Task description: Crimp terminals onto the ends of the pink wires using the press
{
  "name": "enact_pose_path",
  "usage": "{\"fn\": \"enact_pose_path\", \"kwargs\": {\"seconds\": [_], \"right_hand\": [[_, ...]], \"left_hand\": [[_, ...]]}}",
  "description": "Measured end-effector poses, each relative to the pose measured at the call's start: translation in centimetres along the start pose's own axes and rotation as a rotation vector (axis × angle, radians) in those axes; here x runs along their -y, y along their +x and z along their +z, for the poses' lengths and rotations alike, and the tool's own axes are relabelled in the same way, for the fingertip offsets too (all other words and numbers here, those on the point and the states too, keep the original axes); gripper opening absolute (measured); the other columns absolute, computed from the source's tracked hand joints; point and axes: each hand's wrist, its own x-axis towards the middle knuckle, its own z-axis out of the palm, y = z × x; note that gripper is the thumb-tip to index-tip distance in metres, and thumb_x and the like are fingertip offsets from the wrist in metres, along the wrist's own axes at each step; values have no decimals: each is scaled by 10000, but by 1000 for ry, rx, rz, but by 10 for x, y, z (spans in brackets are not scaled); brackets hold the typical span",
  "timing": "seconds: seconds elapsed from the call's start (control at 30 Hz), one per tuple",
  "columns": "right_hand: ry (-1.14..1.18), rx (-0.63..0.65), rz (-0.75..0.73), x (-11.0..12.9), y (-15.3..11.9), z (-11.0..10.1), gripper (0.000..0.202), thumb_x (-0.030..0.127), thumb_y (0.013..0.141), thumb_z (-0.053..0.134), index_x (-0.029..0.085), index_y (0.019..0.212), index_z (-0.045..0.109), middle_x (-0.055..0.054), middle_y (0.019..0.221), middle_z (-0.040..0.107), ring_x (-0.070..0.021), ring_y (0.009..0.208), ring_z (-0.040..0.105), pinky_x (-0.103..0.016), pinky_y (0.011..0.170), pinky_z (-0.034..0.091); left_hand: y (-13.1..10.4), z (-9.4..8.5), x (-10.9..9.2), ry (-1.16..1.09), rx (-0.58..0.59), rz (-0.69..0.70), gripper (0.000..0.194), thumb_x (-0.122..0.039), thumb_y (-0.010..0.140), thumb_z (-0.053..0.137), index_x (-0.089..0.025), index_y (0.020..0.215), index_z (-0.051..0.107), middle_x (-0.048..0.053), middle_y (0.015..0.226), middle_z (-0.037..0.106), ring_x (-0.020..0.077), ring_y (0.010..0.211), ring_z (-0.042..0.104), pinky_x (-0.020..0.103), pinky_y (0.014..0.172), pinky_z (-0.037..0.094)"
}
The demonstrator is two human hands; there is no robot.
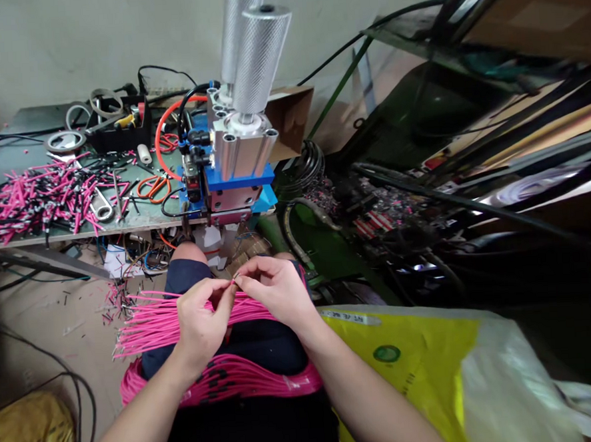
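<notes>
My left hand [204, 313] and my right hand [274, 289] meet above my lap, thumbs and forefingers pinched together. Between the fingertips shows a tiny bit of pink cable [233, 283]; its end is mostly hidden by the fingers. Below the hands a bundle of loose pink cables [151, 323] lies across my thighs, its ends fanned out to the left. Nearer my body, a second pink bundle [255, 377] with black sections rests on my lap.
A pneumatic press [245, 137] stands at the bench's right end. On the bench [155, 213] lie a heap of pink and black cable pieces [38, 200], orange-handled scissors [153, 188], tape rolls and a black box [120, 132]. A yellow sack [399, 368] is right of my legs.
</notes>
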Motion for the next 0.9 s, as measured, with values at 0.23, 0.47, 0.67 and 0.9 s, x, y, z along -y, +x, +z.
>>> {"fn": "enact_pose_path", "kwargs": {"seconds": [0.23, 0.47, 0.67, 0.9], "right_hand": [[149, -3, 64, -3, 1, 2, 62, 244, 653, 757, 186, 649, 734, 8, 585, 662, -114, 526, 538, -242, 517, 422], [477, 27, 152, -11, 0, 12, 138, 262, 612, 819, 188, 615, 703, 21, 559, 621, -88, 465, 467, -228, 466, 376], [235, -10, 25, -4, 0, 7, 165, 239, 643, 864, 191, 733, 734, -3, 700, 689, -143, 652, 594, -276, 637, 501], [202, 85, 38, -2, 6, -2, 261, 331, 665, 919, 179, 659, 707, 18, 610, 626, -113, 563, 514, -263, 564, 417]], "left_hand": [[-1, 2, 0, -40, 4, -33, 70, -195, 923, 710, -185, 879, 764, -13, 714, 717, 92, 585, 633, 181, 580, 495], [-2, 1, 1, -272, 86, -305, 197, -320, 957, 651, -164, 907, 759, 0, 635, 689, 124, 536, 627, 206, 527, 511], [-2, 3, 1, -313, 66, -335, 232, -373, 939, 684, -158, 904, 764, 9, 642, 673, 122, 540, 602, 204, 499, 482], [-1, 1, 0, -220, 78, -266, 180, -307, 941, 662, -170, 877, 760, 6, 652, 657, 116, 551, 571, 205, 508, 457]]}}
